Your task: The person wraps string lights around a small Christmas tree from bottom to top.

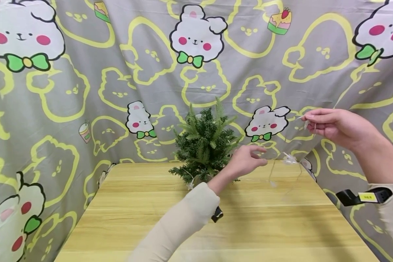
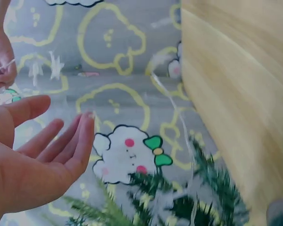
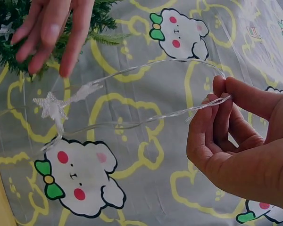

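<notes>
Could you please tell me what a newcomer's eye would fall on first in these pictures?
Probably the busy cartoon-animal curtain that fills the background. Next comes the small artificial Christmas tree at the far side of the wooden table. Right of it in the head view, the right hand pinches a clear string of star lights, while the left hand is near the tree.

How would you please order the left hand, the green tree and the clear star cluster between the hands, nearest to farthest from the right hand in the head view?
1. Clear star cluster: below and to the left of the right hand.
2. Left hand: farther left, at about the cluster's height.
3. Green tree: farthest left.
</notes>
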The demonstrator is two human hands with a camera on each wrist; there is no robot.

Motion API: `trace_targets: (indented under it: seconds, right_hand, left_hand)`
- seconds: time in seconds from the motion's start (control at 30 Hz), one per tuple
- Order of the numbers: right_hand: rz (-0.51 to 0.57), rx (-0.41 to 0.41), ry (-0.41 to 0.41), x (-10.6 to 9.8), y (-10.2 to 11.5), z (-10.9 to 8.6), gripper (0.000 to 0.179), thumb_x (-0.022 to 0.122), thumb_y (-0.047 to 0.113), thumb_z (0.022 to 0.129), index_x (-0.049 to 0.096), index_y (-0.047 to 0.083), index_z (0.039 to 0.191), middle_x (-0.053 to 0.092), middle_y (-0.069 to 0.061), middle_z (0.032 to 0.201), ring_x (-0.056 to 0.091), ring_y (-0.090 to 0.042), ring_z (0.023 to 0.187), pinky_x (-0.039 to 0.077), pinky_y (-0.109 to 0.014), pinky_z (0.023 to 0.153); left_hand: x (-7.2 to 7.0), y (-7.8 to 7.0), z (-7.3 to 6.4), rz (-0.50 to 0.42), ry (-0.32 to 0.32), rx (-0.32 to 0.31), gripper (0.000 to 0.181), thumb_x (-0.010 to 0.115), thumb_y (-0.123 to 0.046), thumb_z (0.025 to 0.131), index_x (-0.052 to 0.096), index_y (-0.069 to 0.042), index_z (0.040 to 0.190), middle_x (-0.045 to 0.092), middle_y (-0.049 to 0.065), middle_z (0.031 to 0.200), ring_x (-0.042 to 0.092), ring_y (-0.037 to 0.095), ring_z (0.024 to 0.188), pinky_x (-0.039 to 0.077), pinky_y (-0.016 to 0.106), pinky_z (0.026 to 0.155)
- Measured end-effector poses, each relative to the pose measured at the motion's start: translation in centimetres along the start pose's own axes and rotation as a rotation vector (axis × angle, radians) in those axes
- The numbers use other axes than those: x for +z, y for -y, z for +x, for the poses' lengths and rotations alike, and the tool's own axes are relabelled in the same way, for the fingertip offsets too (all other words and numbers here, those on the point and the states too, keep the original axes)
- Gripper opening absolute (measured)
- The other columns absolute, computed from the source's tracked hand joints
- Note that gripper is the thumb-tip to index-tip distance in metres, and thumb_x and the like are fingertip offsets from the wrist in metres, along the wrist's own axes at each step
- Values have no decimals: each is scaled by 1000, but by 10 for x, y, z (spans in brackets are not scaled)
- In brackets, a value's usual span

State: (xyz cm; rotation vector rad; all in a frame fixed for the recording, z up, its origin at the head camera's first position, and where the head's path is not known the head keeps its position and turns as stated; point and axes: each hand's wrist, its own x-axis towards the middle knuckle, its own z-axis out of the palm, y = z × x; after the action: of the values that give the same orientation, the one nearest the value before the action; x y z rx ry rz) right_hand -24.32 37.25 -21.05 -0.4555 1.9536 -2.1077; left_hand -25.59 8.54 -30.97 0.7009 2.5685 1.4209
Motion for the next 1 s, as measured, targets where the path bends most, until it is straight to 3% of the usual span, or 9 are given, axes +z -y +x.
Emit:
trace_targets:
  seconds: [0.2, 0.4, 0.57, 0.67, 0.8, 1.0]
  right_hand:
    - [-21, 4, -27, 4, 2, 2, 37, 39, 3, 108, 75, 11, 107, 67, 3, 105, 62, -12, 86, 54, -23, 78]
    - [-25, 0, -25, 4, 1, 5, 36, 41, 3, 107, 75, 12, 106, 68, 4, 104, 63, -12, 85, 55, -24, 80]
    - [-10, -14, 0, 2, -1, 9, 36, 40, 2, 107, 75, 11, 106, 69, 4, 104, 63, -12, 86, 55, -24, 80]
    - [24, -16, -5, 2, -1, 9, 36, 40, 2, 107, 75, 9, 106, 70, 2, 104, 64, -13, 85, 55, -24, 79]
    - [84, -21, -36, 4, 1, 8, 36, 38, -1, 107, 74, 5, 105, 69, -2, 101, 64, -16, 82, 55, -25, 77]
    - [126, -29, -49, 3, 1, 9, 36, 38, -2, 107, 74, 3, 104, 69, -4, 99, 64, -17, 80, 54, -26, 76]
  left_hand:
    - [18, -4, 13, -136, -34, -79, 35, 79, -20, 89, 74, -27, 123, 72, -2, 121, 71, 14, 93, 57, 31, 78]
    - [30, -9, 20, -82, -14, -141, 26, 78, -21, 88, 77, -29, 113, 61, -12, 140, 65, 12, 100, 52, 28, 78]
    - [32, -11, 22, 17, -29, -107, 4, 78, -22, 88, 80, -25, 90, 71, -14, 114, 63, 8, 102, 50, 27, 81]
    - [29, -11, 24, 35, -49, -95, 7, 78, -20, 89, 79, -22, 82, 73, -12, 100, 67, 7, 87, 51, 24, 72]
    - [16, -16, 24, -13, -59, -100, 8, 76, -14, 91, 78, -15, 84, 74, -5, 92, 69, 10, 66, 53, 22, 60]
    - [-20, -41, 25, -61, -55, -53, 10, 69, -5, 93, 76, -10, 89, 75, 5, 82, 68, 11, 64, 56, 20, 60]
